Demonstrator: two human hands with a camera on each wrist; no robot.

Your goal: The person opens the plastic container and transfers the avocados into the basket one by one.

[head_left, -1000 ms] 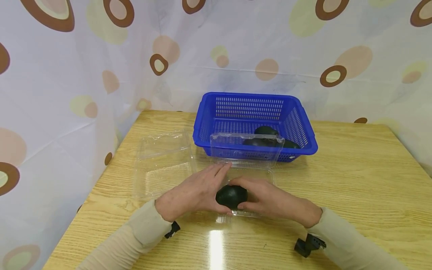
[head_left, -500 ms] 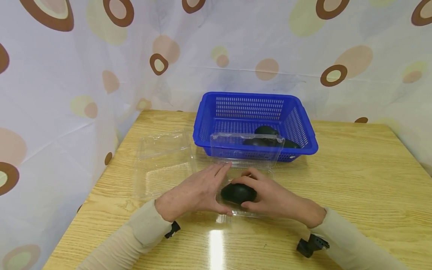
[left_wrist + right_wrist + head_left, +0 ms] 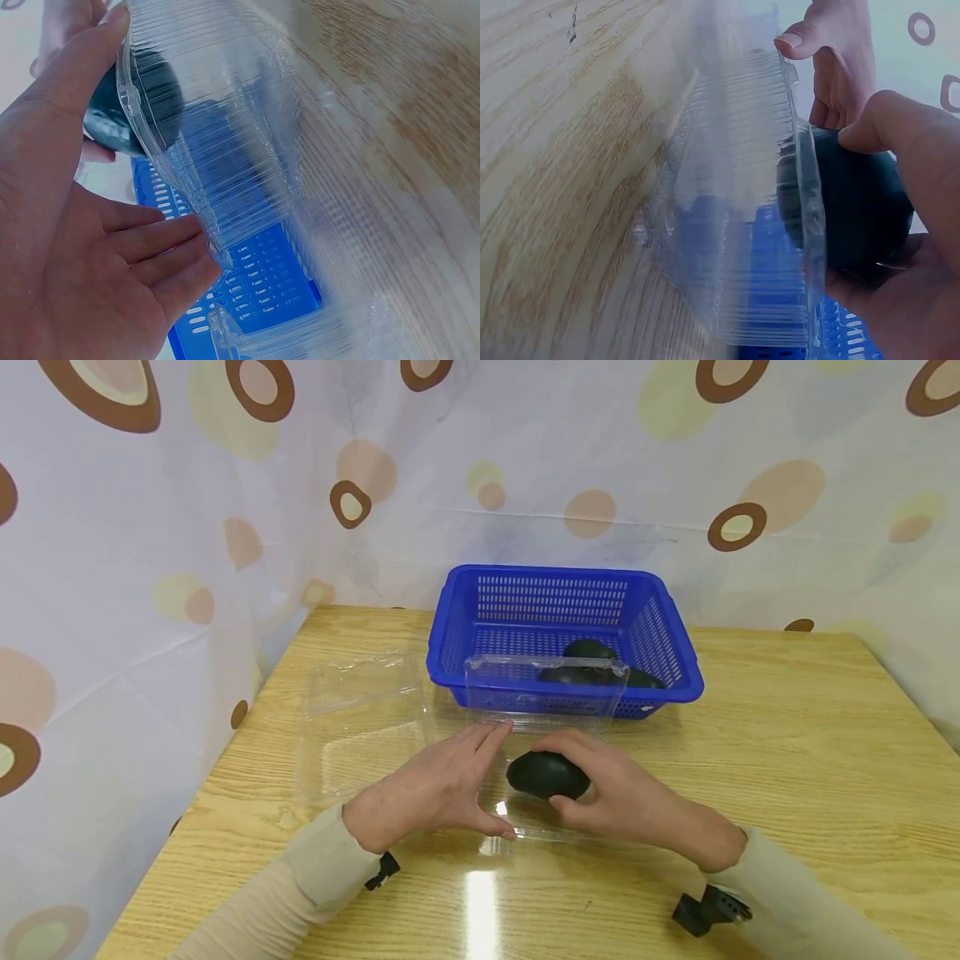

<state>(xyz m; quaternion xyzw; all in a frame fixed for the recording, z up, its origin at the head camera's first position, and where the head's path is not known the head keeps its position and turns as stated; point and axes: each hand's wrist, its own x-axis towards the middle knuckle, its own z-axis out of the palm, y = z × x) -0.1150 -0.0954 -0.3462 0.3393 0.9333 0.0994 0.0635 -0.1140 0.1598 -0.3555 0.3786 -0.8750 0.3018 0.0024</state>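
A dark green avocado (image 3: 547, 775) is in my right hand (image 3: 622, 793), gripped between thumb and fingers over the clear plastic clamshell box (image 3: 551, 835). In the right wrist view the avocado (image 3: 859, 202) sits at the box rim, its lower part seen through the clear wall. My left hand (image 3: 442, 785) spans the box's left side with fairly straight fingers. The left wrist view shows the left thumb at one end of the rim and the fingertips (image 3: 202, 274) touching the other end. The box's lid (image 3: 547, 693) stands raised at the back.
A blue slotted basket (image 3: 457, 635) stands behind the box, holding several dark avocados (image 3: 590, 649). Another clear clamshell (image 3: 367, 735) lies open on the left of the wooden table (image 3: 795, 760). A patterned curtain (image 3: 525, 452) hangs behind and at the left.
My right hand has shifted the avocado rightward and slightly back across the box, away from the left hand. The left hand has stayed at the box's left side.
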